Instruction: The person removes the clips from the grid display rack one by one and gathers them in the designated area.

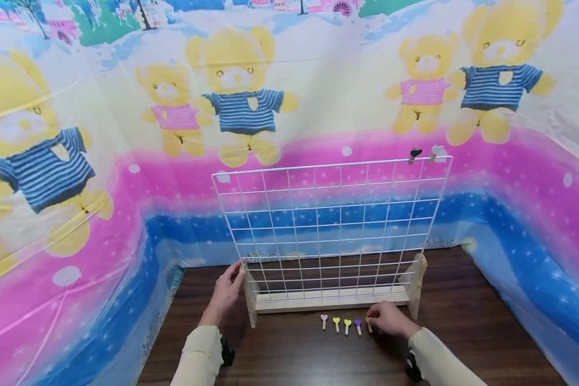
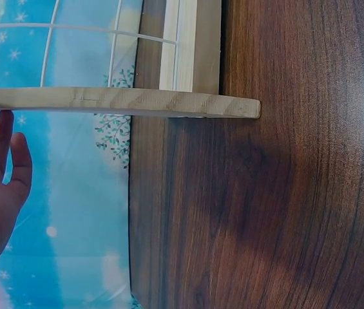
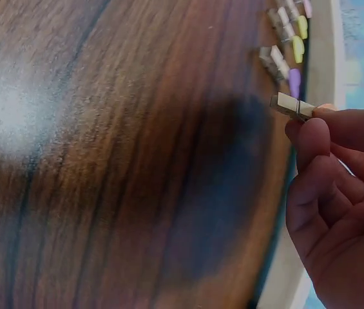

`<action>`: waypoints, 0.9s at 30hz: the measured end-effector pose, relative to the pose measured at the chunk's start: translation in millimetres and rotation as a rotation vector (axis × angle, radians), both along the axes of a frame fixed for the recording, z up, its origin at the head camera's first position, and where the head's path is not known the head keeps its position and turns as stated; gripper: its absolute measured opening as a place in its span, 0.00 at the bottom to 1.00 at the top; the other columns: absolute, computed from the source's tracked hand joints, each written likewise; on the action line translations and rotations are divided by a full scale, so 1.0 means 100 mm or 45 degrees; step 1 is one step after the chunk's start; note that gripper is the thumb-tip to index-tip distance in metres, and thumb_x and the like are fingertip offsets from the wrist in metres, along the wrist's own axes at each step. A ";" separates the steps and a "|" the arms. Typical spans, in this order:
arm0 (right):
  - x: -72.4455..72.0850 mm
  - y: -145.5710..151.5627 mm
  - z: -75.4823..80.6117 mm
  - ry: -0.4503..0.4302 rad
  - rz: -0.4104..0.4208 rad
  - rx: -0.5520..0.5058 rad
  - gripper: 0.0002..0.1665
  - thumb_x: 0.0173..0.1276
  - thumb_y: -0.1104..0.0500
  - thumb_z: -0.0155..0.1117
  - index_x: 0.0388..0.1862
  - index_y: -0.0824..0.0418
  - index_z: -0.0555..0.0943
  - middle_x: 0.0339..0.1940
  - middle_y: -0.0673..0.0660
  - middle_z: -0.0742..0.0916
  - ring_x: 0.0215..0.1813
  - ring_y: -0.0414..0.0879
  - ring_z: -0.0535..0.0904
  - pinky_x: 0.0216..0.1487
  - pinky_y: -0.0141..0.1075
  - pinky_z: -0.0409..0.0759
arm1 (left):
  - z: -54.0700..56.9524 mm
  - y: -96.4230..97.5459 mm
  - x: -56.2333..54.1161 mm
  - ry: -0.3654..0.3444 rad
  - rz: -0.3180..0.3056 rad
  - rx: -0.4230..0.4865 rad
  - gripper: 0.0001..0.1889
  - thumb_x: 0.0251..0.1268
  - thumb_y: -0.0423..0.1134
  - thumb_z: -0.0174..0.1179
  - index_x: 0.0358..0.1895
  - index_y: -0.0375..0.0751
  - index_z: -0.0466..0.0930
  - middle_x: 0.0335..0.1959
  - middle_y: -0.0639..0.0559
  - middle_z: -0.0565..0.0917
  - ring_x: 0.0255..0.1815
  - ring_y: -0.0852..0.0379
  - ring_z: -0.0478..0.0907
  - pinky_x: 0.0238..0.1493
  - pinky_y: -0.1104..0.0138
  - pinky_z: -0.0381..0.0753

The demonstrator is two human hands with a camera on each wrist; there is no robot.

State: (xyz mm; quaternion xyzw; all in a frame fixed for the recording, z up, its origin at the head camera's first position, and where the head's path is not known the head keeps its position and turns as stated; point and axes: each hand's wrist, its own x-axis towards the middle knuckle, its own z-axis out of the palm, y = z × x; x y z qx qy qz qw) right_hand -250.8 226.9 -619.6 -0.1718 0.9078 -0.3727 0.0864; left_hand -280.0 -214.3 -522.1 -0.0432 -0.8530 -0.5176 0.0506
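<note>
A white wire grid (image 1: 340, 214) stands upright in a wooden stand (image 1: 330, 303). My left hand (image 1: 228, 289) touches the upper part of the stand's left side piece, its fingers (image 2: 2, 145) lying against the wood's outer face. Between thumb and fingertips, my right hand (image 3: 343, 193) pinches a small wooden clothespin (image 3: 291, 105) just above the table, the far end hidden by the fingers. Left of that hand is a row of heart-topped clothespins: purple (image 1: 358, 324), two yellow ones (image 1: 347, 324) and a pale pink one (image 1: 324, 319).
A black heart clothespin (image 1: 415, 154) and a white heart clothespin (image 1: 436, 152) are clipped on the grid's top wire near the right corner. The dark wood table (image 1: 289, 354) is bordered behind and on both sides by a bear-printed cloth (image 1: 338, 96).
</note>
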 end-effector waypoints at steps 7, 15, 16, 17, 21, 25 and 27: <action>-0.04 -0.01 -0.08 -0.071 -0.043 0.079 0.03 0.64 0.65 0.62 0.31 0.62 0.82 0.21 0.50 0.79 0.16 0.42 0.74 0.20 0.36 0.73 | 0.01 0.01 0.01 0.007 -0.010 -0.001 0.22 0.76 0.40 0.46 0.70 0.46 0.64 0.57 0.37 0.74 0.57 0.44 0.72 0.53 0.49 0.72; -0.11 0.02 -0.19 -0.059 0.032 0.081 0.04 0.66 0.63 0.61 0.32 0.60 0.82 0.22 0.48 0.78 0.16 0.41 0.74 0.20 0.35 0.73 | -0.01 0.00 -0.01 0.032 0.008 0.004 0.20 0.75 0.39 0.47 0.68 0.46 0.67 0.57 0.38 0.75 0.56 0.44 0.72 0.51 0.50 0.73; -0.11 0.02 -0.19 -0.052 0.042 0.079 0.04 0.67 0.63 0.61 0.32 0.60 0.82 0.22 0.48 0.78 0.16 0.41 0.74 0.19 0.34 0.73 | -0.02 0.00 -0.01 0.032 0.011 0.007 0.20 0.75 0.39 0.47 0.67 0.47 0.67 0.57 0.38 0.75 0.56 0.44 0.72 0.51 0.50 0.73; -0.11 0.02 -0.21 -0.043 0.050 0.079 0.04 0.66 0.63 0.62 0.32 0.59 0.82 0.22 0.48 0.78 0.16 0.41 0.74 0.19 0.34 0.73 | -0.02 0.00 -0.01 0.033 0.013 0.010 0.20 0.75 0.39 0.47 0.67 0.47 0.67 0.58 0.39 0.75 0.56 0.44 0.72 0.51 0.50 0.73; -0.12 0.03 -0.24 -0.011 0.074 0.077 0.03 0.66 0.62 0.62 0.32 0.59 0.82 0.22 0.48 0.78 0.16 0.40 0.73 0.19 0.33 0.73 | -0.03 0.00 -0.02 0.029 0.017 0.006 0.20 0.75 0.39 0.47 0.67 0.48 0.68 0.58 0.39 0.75 0.57 0.44 0.71 0.52 0.50 0.73; -0.12 0.04 -0.24 0.053 0.088 0.120 0.02 0.66 0.61 0.63 0.35 0.59 0.82 0.25 0.48 0.80 0.19 0.40 0.74 0.22 0.35 0.74 | -0.02 0.00 -0.02 0.025 0.019 0.000 0.20 0.75 0.39 0.47 0.67 0.47 0.67 0.58 0.39 0.74 0.58 0.44 0.70 0.53 0.50 0.72; -0.12 0.05 -0.21 0.117 0.100 0.181 0.03 0.65 0.60 0.64 0.36 0.58 0.82 0.28 0.48 0.81 0.24 0.41 0.76 0.27 0.37 0.76 | -0.02 0.00 -0.02 0.019 0.019 -0.006 0.20 0.75 0.39 0.47 0.68 0.47 0.67 0.58 0.39 0.74 0.58 0.44 0.71 0.52 0.49 0.72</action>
